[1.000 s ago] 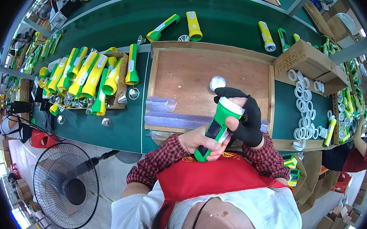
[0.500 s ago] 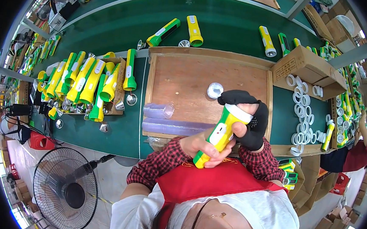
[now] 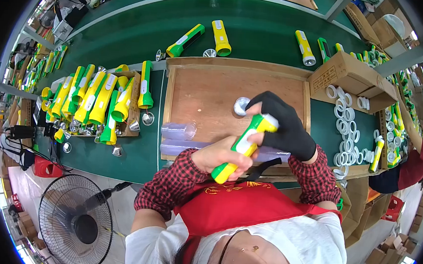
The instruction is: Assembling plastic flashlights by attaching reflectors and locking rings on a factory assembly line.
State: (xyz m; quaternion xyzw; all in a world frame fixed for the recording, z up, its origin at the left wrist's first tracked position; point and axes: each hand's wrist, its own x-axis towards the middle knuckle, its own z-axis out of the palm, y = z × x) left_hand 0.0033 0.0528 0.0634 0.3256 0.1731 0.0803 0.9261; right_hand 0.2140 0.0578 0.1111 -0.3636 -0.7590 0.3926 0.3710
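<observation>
The green tabletop [image 3: 142,169] spreads beyond both hands and out to either side. On it, mostly ahead of the hands, lies a shallow wooden tray [image 3: 209,97]. Well to the left of the left hand, a heap of yellow and green torches [image 3: 103,102] fills a low carton. Off to the right of the right hand, and farther away, stands an open cardboard box [image 3: 345,72]. A long, clear purplish roll [image 3: 186,148] passes behind the left hand. The right hand [image 3: 285,125], in a black fingerless glove, curls around the head of a tilted flashlight, partly hiding it. The bare left hand [image 3: 224,157] grips its lower body. That flashlight [image 3: 243,144] slants between the hands, its tail end nearer the apron. A shorter roll [image 3: 175,131] lies left of the left hand. Just beside the right hand's fingers sits a round silvery cup [image 3: 241,106]. Smallest, white rings [image 3: 349,145] cluster right of that hand.
</observation>
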